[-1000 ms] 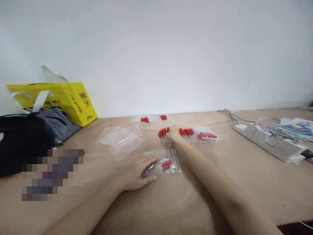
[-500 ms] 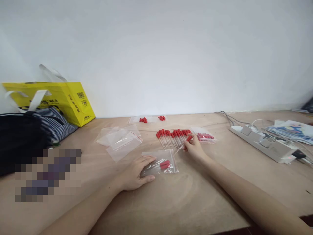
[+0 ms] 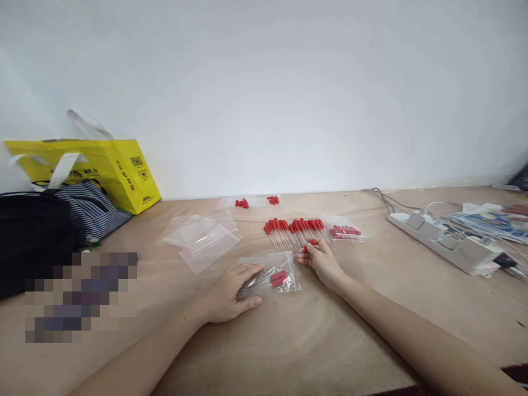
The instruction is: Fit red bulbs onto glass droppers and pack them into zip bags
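A clear zip bag [image 3: 268,286] lies in front of me with red-bulbed droppers [image 3: 279,278] inside. My left hand [image 3: 231,291] rests flat on the bag's left end, thumb and fingers apart. Pinched in my right hand [image 3: 322,264] is one dropper [image 3: 312,242], its clear stem pointing left toward the bag's right end; whether the tip is inside I cannot tell. Just behind that hand, a row of droppers [image 3: 297,225] lies side by side, red bulbs away from me. Another bag of droppers [image 3: 345,231] sits at the row's right.
Flat clear bags [image 3: 202,236] overlap left of centre. Bagged red-bulbed droppers [image 3: 241,203] lie near the wall. On the right are a white power strip [image 3: 441,242], cables and papers [image 3: 495,220]. A yellow bag [image 3: 119,176], a striped bag [image 3: 88,206] and a black bag [image 3: 33,236] stand left.
My right hand has drawn the dropper away from the row, toward me and slightly left, bringing its tip to the zip bag's edge. The left hand stays in place.
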A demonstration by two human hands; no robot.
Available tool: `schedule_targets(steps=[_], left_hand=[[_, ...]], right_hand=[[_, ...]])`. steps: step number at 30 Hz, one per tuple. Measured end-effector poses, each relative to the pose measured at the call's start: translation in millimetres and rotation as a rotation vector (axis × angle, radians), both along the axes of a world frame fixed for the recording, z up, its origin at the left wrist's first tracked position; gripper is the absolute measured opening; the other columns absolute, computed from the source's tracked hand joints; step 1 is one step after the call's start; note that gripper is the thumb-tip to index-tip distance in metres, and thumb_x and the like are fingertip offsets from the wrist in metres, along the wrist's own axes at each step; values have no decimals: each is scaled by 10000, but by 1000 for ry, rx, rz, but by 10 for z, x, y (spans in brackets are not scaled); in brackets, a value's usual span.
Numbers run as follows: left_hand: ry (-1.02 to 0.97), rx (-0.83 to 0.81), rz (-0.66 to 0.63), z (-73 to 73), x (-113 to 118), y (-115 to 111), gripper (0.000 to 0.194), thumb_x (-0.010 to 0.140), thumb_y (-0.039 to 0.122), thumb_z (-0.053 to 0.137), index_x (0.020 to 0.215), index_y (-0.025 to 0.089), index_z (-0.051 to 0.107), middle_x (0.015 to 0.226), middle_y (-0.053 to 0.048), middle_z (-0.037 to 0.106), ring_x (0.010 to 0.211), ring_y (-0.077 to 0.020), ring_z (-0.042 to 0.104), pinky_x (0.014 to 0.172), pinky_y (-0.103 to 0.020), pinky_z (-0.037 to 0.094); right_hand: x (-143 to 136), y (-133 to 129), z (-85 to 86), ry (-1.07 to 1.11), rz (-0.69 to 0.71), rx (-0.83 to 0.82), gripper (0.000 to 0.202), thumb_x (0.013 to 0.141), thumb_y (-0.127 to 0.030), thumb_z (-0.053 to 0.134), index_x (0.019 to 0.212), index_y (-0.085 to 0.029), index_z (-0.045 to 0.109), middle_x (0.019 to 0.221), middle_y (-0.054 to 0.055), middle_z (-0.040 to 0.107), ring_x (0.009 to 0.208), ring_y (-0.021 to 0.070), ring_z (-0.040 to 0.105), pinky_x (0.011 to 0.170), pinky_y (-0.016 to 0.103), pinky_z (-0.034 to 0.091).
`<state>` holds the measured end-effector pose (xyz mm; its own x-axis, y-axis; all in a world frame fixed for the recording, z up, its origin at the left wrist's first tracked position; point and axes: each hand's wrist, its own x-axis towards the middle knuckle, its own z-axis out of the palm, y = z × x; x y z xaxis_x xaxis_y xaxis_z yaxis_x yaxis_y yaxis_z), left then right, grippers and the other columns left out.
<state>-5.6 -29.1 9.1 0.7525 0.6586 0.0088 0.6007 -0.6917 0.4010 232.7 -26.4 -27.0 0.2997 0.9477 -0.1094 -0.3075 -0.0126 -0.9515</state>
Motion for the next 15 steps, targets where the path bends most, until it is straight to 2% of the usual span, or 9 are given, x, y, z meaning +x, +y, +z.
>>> schedule_targets(steps=[3, 5, 9, 12, 15], left_hand=[[-9, -17, 2, -14, 0, 8, 591, 768, 419, 488, 1289, 214, 299, 1342, -65, 341, 1206, -257, 324, 998, -431, 275], [-19, -28, -3, -32, -4, 17, 620, 769, 416, 488, 1305, 207, 258, 1346, -72, 333, 1208, -252, 323, 999, -426, 276], [-49, -35, -13, -66, -18, 34, 640, 771, 416, 489, 1313, 192, 235, 1336, -82, 346, 1204, -247, 331, 1000, -415, 279], [-60, -40, -7, -76, -27, 37, 630, 766, 429, 493, 1301, 185, 268, 1345, -83, 330, 1210, -254, 322, 1004, -414, 278], [-64, -44, -8, -77, -33, 35, 639, 763, 425, 499, 1304, 183, 262, 1347, -82, 328, 1212, -251, 320, 1006, -409, 278]], right_hand=[[-114, -61, 10, 24, 59, -24, 83, 773, -192, 403, 785, -218, 325, 622, -29, 536, 542, 94, 581, 567, 241, 499], [-164, -95, 6, -42, 96, -18, 136, 759, -236, 446, 792, -221, 315, 597, -52, 527, 468, 87, 553, 482, 222, 476], [-186, -127, 5, -231, 239, 5, 245, 726, -359, 509, 787, -214, 321, 457, -108, 464, 297, 72, 436, 291, 161, 308], [-163, -120, 27, -327, 313, -21, 259, 684, -343, 569, 747, -194, 367, 448, -104, 478, 268, 54, 412, 256, 140, 238], [-134, -101, 52, -359, 357, -68, 194, 684, -283, 583, 715, -164, 433, 490, -70, 529, 286, 41, 434, 260, 131, 256]])
